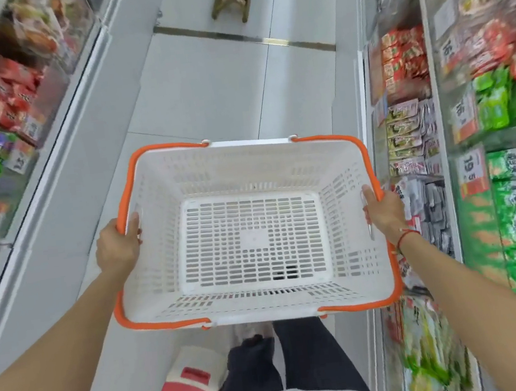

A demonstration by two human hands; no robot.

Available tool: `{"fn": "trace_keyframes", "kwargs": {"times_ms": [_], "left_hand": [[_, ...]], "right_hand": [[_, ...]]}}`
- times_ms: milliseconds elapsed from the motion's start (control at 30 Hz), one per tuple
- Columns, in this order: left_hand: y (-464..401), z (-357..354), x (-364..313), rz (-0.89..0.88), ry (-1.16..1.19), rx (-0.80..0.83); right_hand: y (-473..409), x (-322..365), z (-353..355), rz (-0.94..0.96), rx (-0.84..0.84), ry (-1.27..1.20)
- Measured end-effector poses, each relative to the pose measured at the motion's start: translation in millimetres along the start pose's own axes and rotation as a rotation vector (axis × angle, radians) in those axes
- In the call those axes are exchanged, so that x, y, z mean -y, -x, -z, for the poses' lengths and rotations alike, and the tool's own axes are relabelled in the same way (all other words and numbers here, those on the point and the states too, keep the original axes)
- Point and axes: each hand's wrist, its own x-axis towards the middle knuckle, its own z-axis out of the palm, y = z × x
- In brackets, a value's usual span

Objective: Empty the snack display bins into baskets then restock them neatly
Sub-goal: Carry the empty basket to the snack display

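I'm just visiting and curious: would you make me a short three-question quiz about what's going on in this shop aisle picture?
1. True or false: the white basket already holds snack packets.
2. How is the basket being carried? A) by one raised handle B) by both hands gripping its side rims C) resting on the floor
3. Fill in: the band on the right wrist is coloured ____.

Key
1. False: its slotted bottom is bare.
2. B: the left hand and the right hand each grip a side rim, and the orange handles lie folded down along it.
3. Red.
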Motion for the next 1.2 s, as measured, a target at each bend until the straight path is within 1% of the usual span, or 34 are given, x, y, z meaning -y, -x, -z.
{"fn": "trace_keyframes", "kwargs": {"times_ms": [133, 233, 367, 500, 600, 800, 1033, 1200], "left_hand": [[-58.3, -27.4, -69.0, 0.015, 0.015, -0.022], [-97.6, -43.3, -123.7, 0.038, 0.021, -0.035], [-153.4, -62.9, -193.1, 0.029, 0.049, -0.070], [-213.4, -83.9, -255.9, 0.041, 0.068, -0.104], [-265.3, -99.4, -298.2, 0.060, 0.080, -0.101], [-380.4, -120.3, -381.2, 0.087, 0.107, -0.078], [-535.2, -143.6, -502.0, 0.094, 0.106, -0.084], [-633.0, -175.0, -588.1, 0.103, 0.118, -0.107]], "right_hand": [[-92.2, 51.0, -0.6, 0.006, 0.015, -0.001], [-153.2, 102.2, 4.9, 0.030, 0.031, 0.030], [-235.7, 167.3, 6.4, 0.064, 0.021, 0.077], [-318.8, 228.0, 0.7, 0.094, 0.047, 0.081], [-379.4, 273.8, -9.0, 0.116, 0.047, 0.105], [-487.6, 384.0, -35.6, 0.119, 0.068, 0.101], [-629.7, 522.2, -61.1, 0.114, 0.049, 0.094], [-745.6, 614.6, -76.5, 0.147, 0.087, 0.082]]}}
